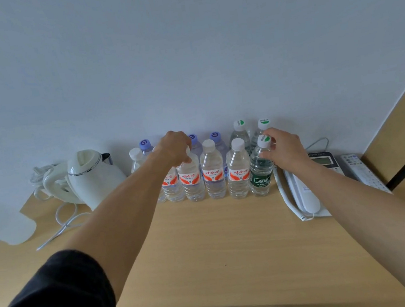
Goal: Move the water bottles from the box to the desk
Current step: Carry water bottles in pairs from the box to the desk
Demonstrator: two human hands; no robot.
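Your water bottles [212, 170] stand upright in two tight rows against the wall at twelve o'clock on the desk [209, 250], red-labelled ones in front, purple-capped ones behind. Your left hand [173, 148] curls down over the cap and neck of a red-labelled bottle [191, 180] in the front row, gripping it from above. Your right hand [285, 151] pinches the neck of the green-labelled bottle [260, 171] at the row's right end, thumb and fingers closed round it just below the cap; two more green-capped bottles [240, 133] stand just behind. At ten o'clock a white kettle [91, 178] sits near the row's left end, its cord [61, 226] trailing toward the desk's left edge. At two o'clock a desk phone [308, 185] lies just beside the green-labelled bottle, with a remote [363, 170] beyond it. From the front row back to the near edge at six o'clock, the wood lies open.
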